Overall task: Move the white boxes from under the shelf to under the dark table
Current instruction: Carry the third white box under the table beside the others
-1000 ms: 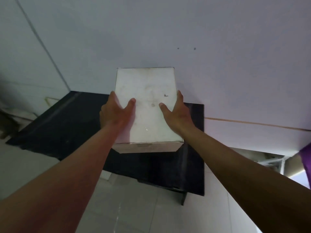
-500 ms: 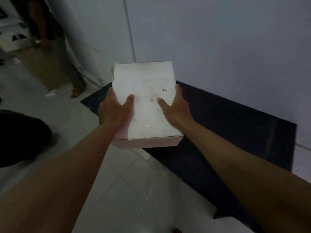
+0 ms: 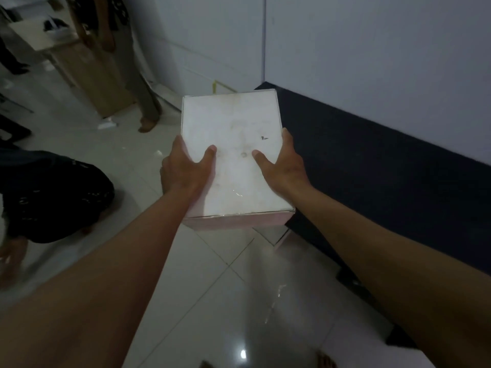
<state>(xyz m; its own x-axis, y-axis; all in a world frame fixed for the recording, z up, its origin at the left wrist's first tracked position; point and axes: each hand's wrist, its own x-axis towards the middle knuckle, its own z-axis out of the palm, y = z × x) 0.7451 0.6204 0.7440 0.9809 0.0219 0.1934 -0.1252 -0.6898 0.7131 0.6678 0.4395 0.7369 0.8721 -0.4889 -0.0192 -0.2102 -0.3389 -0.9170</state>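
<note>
Right now a white box (image 3: 233, 155) is being carried in the air in front of the person, above the pale tiled floor (image 3: 212, 301) and just beside the near edge of the dark table (image 3: 372, 166). Its lid is sitting shut, so what is inside cannot be told; the top is showing faint smudges and one small dark mark near the right side. The left hand (image 3: 183, 171) is clasping the box's left side, with the thumb lying across the lid and the other fingers hidden beneath or behind the box. The right hand (image 3: 281, 166) is gripping the right side in the same way, thumb resting on top. Both forearms are reaching forward from the bottom corners of the view. The table's flat dark top is running along the white wall (image 3: 372, 54) on the right, from the corner behind the box toward the lower right, and it is touching or very nearly touching the wall. The floor is shining with small reflections of light. On the left, a person in dark clothing (image 3: 53, 195) is crouching low on the floor, one hand blurred near the edge. Farther back, another person's legs (image 3: 140, 83) are standing beside a light wooden cabinet (image 3: 90, 75), well apart from the box.
</note>
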